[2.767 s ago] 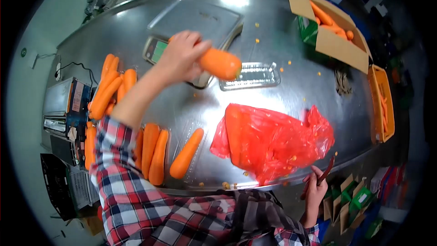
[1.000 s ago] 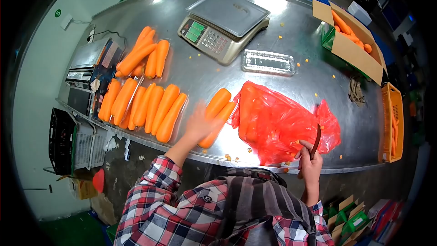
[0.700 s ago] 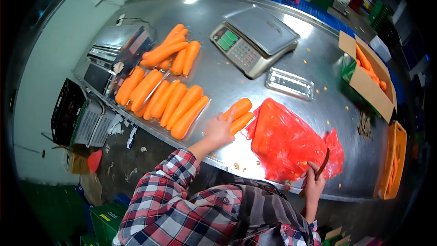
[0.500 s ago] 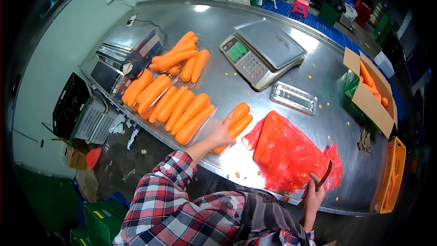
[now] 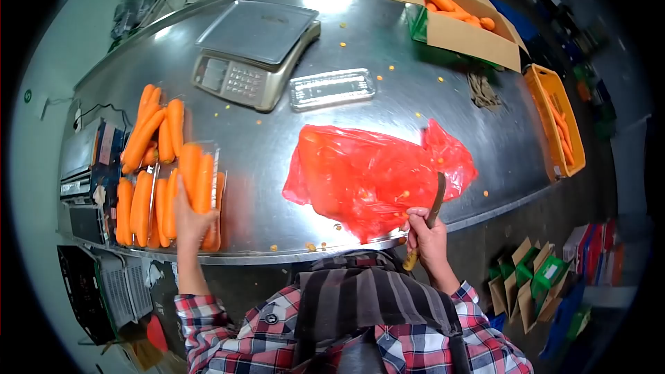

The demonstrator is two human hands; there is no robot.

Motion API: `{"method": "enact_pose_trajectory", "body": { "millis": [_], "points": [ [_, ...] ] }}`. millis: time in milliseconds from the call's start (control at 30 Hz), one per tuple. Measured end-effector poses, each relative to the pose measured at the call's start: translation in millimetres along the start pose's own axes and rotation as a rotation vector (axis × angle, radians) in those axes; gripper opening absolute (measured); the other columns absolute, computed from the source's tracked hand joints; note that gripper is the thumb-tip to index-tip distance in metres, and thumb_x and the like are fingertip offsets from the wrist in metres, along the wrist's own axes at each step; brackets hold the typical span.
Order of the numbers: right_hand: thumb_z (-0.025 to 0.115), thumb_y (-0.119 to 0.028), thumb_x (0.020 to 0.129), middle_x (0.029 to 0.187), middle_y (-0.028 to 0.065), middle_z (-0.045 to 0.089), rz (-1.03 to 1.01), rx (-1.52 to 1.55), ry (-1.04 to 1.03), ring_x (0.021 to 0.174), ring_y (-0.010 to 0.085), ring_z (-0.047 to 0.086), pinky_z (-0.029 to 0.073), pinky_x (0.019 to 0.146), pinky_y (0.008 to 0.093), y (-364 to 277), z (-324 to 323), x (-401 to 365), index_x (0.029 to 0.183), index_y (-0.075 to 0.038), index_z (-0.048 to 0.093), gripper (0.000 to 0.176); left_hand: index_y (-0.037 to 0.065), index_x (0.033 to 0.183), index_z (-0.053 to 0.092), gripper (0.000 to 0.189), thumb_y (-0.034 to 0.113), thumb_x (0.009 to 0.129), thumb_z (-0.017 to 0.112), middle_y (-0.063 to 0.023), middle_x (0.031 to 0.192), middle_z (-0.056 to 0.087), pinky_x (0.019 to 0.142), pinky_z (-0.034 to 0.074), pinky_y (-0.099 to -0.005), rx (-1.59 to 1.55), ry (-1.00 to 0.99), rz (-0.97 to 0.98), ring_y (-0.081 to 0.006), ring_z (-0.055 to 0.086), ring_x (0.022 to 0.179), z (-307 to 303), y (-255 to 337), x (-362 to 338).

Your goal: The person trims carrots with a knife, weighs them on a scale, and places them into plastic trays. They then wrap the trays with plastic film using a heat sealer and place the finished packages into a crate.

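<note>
On the left, my left hand (image 5: 192, 220) is closed around the near end of a pair of carrots (image 5: 201, 180) in a clear plastic tray, at the right end of a row of trayed carrots (image 5: 142, 204). Its thumb lies along them; some fingers are hidden. My right hand (image 5: 428, 237) is wrapped around a knife (image 5: 438, 201) with a dark curved blade pointing up and a yellowish handle end below. Just beyond that hand lies a red plastic bag (image 5: 367, 173) with carrots showing through.
A digital scale (image 5: 256, 52) stands at the back, beside a clear plastic tray (image 5: 332, 88). A cardboard box (image 5: 474, 41) and an orange crate (image 5: 578, 142) hold carrots at the right. Carrot bits dot the metal table (image 5: 256, 225). A wrapping machine (image 5: 80, 176) sits far left.
My left hand has carried the pair of carrots left, up against the trayed row. The view has turned to the right. My right hand still holds the knife by the red bag.
</note>
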State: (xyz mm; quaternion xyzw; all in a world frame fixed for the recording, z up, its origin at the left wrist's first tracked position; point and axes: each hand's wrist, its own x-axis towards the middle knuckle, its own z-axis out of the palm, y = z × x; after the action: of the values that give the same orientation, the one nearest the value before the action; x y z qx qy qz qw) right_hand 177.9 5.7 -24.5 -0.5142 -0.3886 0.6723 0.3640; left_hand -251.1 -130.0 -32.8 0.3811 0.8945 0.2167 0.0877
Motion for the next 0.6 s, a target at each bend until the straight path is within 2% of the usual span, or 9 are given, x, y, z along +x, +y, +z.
{"method": "enact_pose_trajectory", "body": {
  "millis": [133,233,267,333,367,400,500,567,600],
  "points": [
    [0.054,-0.011,0.090,0.073,0.0046,0.058,-0.029,-0.038,0.120,0.041,0.0062,0.045,0.042,0.041,0.0205,0,-9,5,0.101,-0.001,0.055,0.016,0.009,0.145,0.014,0.107,0.009,0.055,0.073,-0.0248,0.119,0.046,0.097,0.039,-0.0395,0.038,-0.074,-0.066,-0.0391,0.046,0.111,1,-64,12],
    [0.055,-0.010,0.089,0.073,0.0026,0.055,-0.118,-0.276,0.253,0.043,0.0047,0.042,0.036,0.039,0.0211,1,-22,17,0.105,-0.001,0.055,0.018,0.009,0.145,0.014,0.109,0.012,0.055,0.076,-0.0261,0.120,0.046,0.099,0.037,-0.0403,-0.115,-0.088,0.054,-0.0410,0.045,0.112,-3,-77,10],
    [0.056,-0.009,0.088,0.071,0.0021,0.054,-0.203,-0.325,0.285,0.043,0.0049,0.042,0.035,0.040,0.0215,-1,-24,20,0.105,-0.001,0.055,0.019,0.007,0.144,0.013,0.111,0.019,0.056,0.079,-0.0265,0.124,0.045,0.100,0.036,-0.0396,-0.048,-0.150,0.018,-0.0406,0.044,0.114,-6,-74,9],
    [0.056,-0.008,0.086,0.069,0.0011,0.053,-0.388,-0.419,0.341,0.045,0.0052,0.042,0.033,0.040,0.0223,-7,-23,31,0.106,-0.001,0.055,0.021,0.006,0.144,0.016,0.109,0.023,0.057,0.080,-0.0255,0.127,0.043,0.100,0.036,-0.0395,0.354,-0.068,-0.025,-0.0403,0.044,0.115,-1,-64,7],
    [0.056,-0.008,0.086,0.069,0.0009,0.053,-0.355,-0.405,0.348,0.046,0.0055,0.043,0.033,0.040,0.0224,-11,-20,34,0.107,0.000,0.055,0.022,0.006,0.144,0.017,0.109,0.025,0.058,0.081,-0.0250,0.129,0.043,0.100,0.036,-0.0394,0.550,-0.015,-0.052,-0.0402,0.043,0.116,1,-62,9],
    [0.056,-0.008,0.086,0.068,0.0008,0.053,-0.326,-0.392,0.353,0.047,0.0058,0.044,0.034,0.041,0.0225,-15,-18,33,0.107,0.000,0.055,0.022,0.004,0.136,0.036,0.083,0.025,0.066,0.076,-0.0226,0.125,0.048,0.096,0.039,-0.0393,0.586,0.131,0.085,-0.0370,0.048,0.113,5,-62,16],
    [0.059,-0.012,0.085,0.074,0.0012,0.058,-0.343,-0.387,0.325,0.055,0.0060,0.049,0.041,0.049,0.0226,-5,-22,35,0.102,0.000,0.061,0.021,0.002,0.113,0.057,0.042,0.020,0.076,0.067,-0.0206,0.111,0.058,0.087,0.044,-0.0395,-0.135,0.277,0.208,-0.0347,0.056,0.102,25,5,42],
    [0.061,-0.017,0.086,0.076,0.0023,0.061,-0.266,-0.363,0.322,0.065,0.0085,0.054,0.045,0.058,0.0249,17,-31,42,0.099,-0.001,0.062,0.021,0.000,0.091,0.063,0.020,0.017,0.082,0.059,-0.0184,0.091,0.064,0.079,0.048,-0.0394,-0.333,0.189,0.317,-0.0334,0.061,0.086,66,39,57],
    [0.062,-0.019,0.086,0.076,0.0028,0.061,-0.211,-0.387,0.280,0.066,0.0090,0.055,0.045,0.058,0.0251,14,-31,37,0.099,-0.001,0.062,0.022,0.001,0.084,0.063,0.017,0.016,0.083,0.056,-0.0173,0.082,0.063,0.074,0.048,-0.0413,-0.411,0.140,0.368,-0.0349,0.061,0.080,85,62,62]
  ]
}}
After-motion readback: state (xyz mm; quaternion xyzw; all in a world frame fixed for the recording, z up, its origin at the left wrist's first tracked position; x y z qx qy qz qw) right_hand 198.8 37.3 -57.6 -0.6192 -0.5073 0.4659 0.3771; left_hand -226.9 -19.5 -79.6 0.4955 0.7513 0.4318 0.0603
